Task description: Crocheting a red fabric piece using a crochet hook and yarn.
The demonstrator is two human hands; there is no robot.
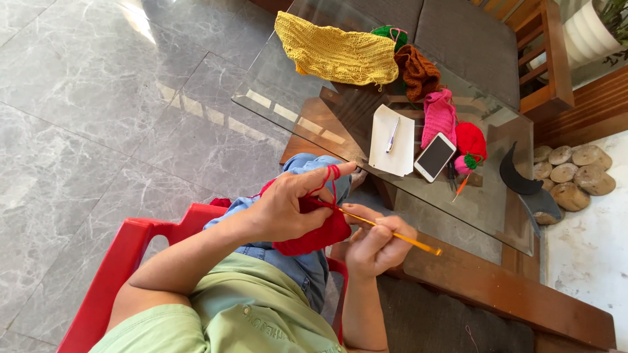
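Note:
My left hand [291,206] grips a red crocheted piece [317,236] over my lap, with red yarn [331,175] looped around its raised forefinger. My right hand [379,245] is closed on a yellow crochet hook [399,236], whose tip is pushed into the red piece at its upper edge. Both hands are close together, just in front of the glass table [275,98]. I sit on a red plastic chair [124,261].
On the glass table lie a yellow crocheted piece [337,52], a brown one [418,73], a green one [391,33], a pink one [439,116], a red knitted item [471,142], paper with a pen [392,140] and a phone [435,157]. A wooden bench edge [497,287] runs right.

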